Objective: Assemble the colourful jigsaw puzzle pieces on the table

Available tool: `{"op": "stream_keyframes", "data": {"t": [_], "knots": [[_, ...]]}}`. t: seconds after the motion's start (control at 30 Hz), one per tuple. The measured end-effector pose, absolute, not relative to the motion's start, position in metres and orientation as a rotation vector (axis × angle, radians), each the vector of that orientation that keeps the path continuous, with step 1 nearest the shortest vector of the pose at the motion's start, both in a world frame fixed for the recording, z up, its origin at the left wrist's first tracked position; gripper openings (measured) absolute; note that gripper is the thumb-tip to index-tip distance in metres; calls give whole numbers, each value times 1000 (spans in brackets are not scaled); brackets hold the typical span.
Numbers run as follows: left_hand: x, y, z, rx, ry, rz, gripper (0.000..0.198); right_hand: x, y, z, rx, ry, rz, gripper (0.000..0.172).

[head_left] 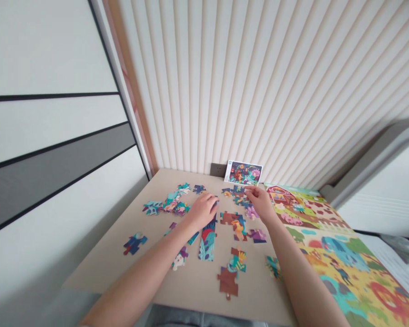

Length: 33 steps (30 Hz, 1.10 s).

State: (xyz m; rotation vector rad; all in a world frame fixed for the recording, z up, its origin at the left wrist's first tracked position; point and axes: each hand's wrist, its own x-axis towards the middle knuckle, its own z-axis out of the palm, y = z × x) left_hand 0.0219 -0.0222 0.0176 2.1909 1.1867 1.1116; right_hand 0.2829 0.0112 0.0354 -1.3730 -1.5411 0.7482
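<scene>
My left hand (pixel 204 210) rests at the top of a joined vertical strip of puzzle pieces (pixel 207 243), dark blue above and red and teal below. Its fingers are bent together over the strip's upper end, and what they touch is hidden. Near the back of the table, my right hand (pixel 256 198) has thumb and forefinger pinched at the right edge of a joined dark blue and orange cluster (pixel 239 194). Whether a separate piece is between those fingertips is too small to tell. Below them lie a purple piece (pixel 251 212) and a brown and orange cluster (pixel 238 225).
A picture card (pixel 244 173) leans on the ribbed wall by a socket (pixel 218 170). Joined teal pieces (pixel 172 200) lie back left, a blue-red piece (pixel 135 243) left, a brown piece (pixel 228 281) in front. A farm picture (pixel 303 206) and an animal picture (pixel 351 268) lie right.
</scene>
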Motion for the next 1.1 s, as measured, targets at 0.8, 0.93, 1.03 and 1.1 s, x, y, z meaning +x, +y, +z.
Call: {"op": "stream_keyframes", "data": {"t": [0.8,0.93,1.03,1.1], "knots": [[24,-48,8,2825,1140,682,20,256,1,2,-1708,-1811,579,20],[25,-46,6,2844,1074,651,21,253,-2,5,-1745,-1868,545,17],[26,-45,5,2849,1065,660,22,251,-3,5,-1755,-1917,519,16],[26,-44,4,2848,1070,654,21,250,-4,4,-1758,-1947,502,16]]}}
